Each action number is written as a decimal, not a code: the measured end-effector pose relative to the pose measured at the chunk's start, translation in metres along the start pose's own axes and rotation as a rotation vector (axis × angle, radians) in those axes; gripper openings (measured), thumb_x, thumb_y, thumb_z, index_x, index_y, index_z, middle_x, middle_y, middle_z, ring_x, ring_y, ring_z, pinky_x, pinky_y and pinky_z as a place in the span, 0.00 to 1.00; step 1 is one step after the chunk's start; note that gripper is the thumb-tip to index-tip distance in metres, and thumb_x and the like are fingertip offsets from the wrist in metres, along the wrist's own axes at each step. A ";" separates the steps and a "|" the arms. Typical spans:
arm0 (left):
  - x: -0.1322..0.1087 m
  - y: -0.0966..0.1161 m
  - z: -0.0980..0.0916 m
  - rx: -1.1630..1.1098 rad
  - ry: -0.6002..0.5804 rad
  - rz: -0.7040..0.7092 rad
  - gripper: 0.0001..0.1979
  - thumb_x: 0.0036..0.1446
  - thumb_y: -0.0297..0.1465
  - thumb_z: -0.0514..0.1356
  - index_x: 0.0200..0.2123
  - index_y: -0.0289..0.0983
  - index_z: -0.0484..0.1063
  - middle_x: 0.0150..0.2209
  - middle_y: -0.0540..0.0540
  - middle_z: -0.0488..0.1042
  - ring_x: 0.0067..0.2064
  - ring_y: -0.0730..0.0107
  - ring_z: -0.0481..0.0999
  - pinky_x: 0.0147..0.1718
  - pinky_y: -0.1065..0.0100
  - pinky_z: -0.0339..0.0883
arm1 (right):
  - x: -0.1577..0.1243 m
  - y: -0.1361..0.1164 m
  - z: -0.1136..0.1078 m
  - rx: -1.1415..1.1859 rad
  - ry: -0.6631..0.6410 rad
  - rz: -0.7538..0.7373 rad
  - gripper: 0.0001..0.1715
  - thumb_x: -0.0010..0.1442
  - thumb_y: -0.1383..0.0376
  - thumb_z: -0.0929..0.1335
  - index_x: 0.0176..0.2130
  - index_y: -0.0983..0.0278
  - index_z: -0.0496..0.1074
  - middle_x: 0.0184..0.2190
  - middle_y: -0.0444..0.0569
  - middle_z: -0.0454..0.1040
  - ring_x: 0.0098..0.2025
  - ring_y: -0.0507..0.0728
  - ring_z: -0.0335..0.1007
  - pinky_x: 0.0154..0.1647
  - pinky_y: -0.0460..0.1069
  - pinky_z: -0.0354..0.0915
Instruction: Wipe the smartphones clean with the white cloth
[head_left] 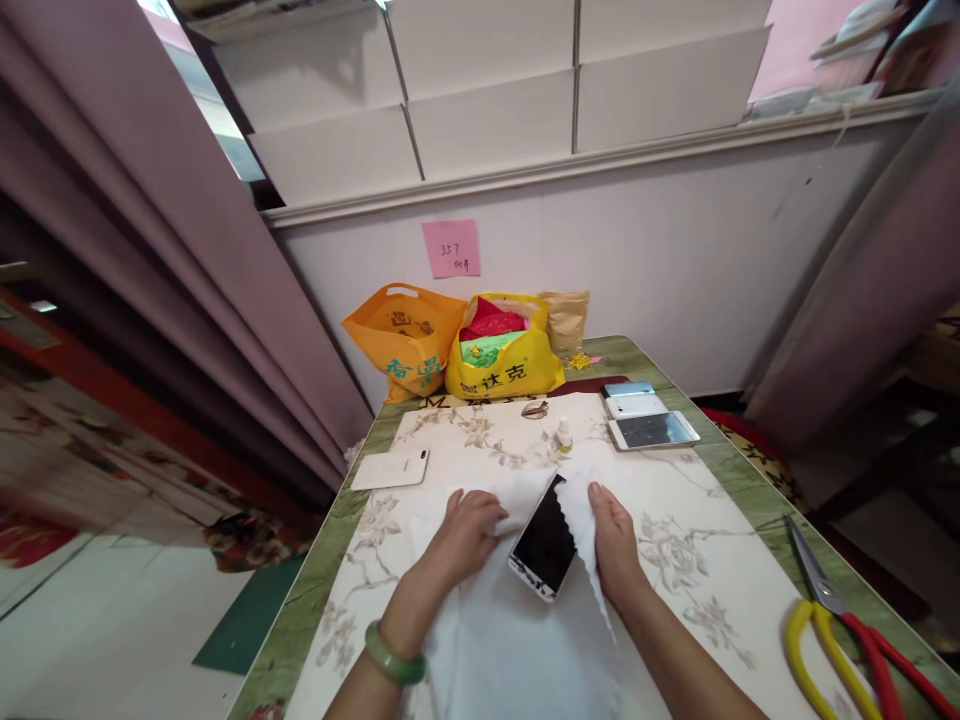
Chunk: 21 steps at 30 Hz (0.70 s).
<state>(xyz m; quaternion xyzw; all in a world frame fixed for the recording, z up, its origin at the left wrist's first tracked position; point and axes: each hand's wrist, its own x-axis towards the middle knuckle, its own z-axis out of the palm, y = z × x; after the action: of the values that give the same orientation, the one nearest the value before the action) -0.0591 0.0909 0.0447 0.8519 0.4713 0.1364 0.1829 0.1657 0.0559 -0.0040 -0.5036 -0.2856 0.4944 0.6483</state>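
A white smartphone (pixel 546 545) with a dark screen lies tilted on a white cloth (pixel 532 650) in front of me. The cloth's zigzag edge folds over the phone's upper right side. My right hand (pixel 616 548) grips that fold from the right, thumb on top; whether its fingers also press on the phone is hidden. On the other side, my left hand (pixel 466 535) has its fingers curled on a bunched part of the cloth, just left of the phone. A green bangle (pixel 394 655) circles my left wrist.
Around the floral table mat (pixel 675 550) are a white phone (pixel 391 470) at left, stacked phones (pixel 654 430) at right, a small bottle (pixel 564 437) and scissors (pixel 825 595). An orange bag (pixel 409 345), a yellow bag (pixel 506 375) and a brown pouch (pixel 566 318) stand behind.
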 end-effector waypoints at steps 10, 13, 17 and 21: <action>0.024 0.055 0.014 -1.020 0.164 -0.474 0.22 0.57 0.49 0.54 0.30 0.37 0.74 0.27 0.46 0.74 0.27 0.67 0.71 0.26 0.68 0.63 | -0.003 0.002 0.003 0.043 -0.012 0.004 0.21 0.57 0.46 0.68 0.33 0.61 0.70 0.24 0.43 0.71 0.27 0.55 0.64 0.27 0.48 0.61; 0.034 0.062 0.034 -1.105 0.022 -0.366 0.19 0.53 0.48 0.60 0.25 0.37 0.72 0.24 0.50 0.71 0.26 0.71 0.68 0.26 0.70 0.59 | -0.001 0.003 0.002 0.039 -0.015 -0.004 0.22 0.57 0.45 0.68 0.32 0.61 0.69 0.23 0.42 0.70 0.26 0.54 0.63 0.26 0.48 0.61; 0.036 0.058 0.051 -1.258 -0.022 -0.328 0.17 0.51 0.45 0.63 0.26 0.36 0.71 0.23 0.52 0.69 0.25 0.74 0.65 0.26 0.72 0.57 | 0.001 0.004 0.001 -0.015 0.028 -0.003 0.23 0.57 0.44 0.67 0.33 0.61 0.68 0.23 0.41 0.67 0.25 0.54 0.61 0.25 0.47 0.60; 0.037 0.055 0.063 -1.366 0.160 -0.385 0.18 0.50 0.44 0.65 0.24 0.36 0.68 0.20 0.54 0.66 0.23 0.76 0.63 0.24 0.73 0.56 | 0.000 0.007 0.003 -0.244 0.002 -0.090 0.23 0.59 0.44 0.66 0.30 0.61 0.65 0.22 0.40 0.65 0.25 0.52 0.58 0.26 0.46 0.58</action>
<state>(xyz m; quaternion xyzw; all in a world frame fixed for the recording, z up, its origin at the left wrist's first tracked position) 0.0267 0.0844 0.0148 0.4361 0.4346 0.4286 0.6613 0.1601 0.0568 -0.0097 -0.5660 -0.3651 0.4261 0.6040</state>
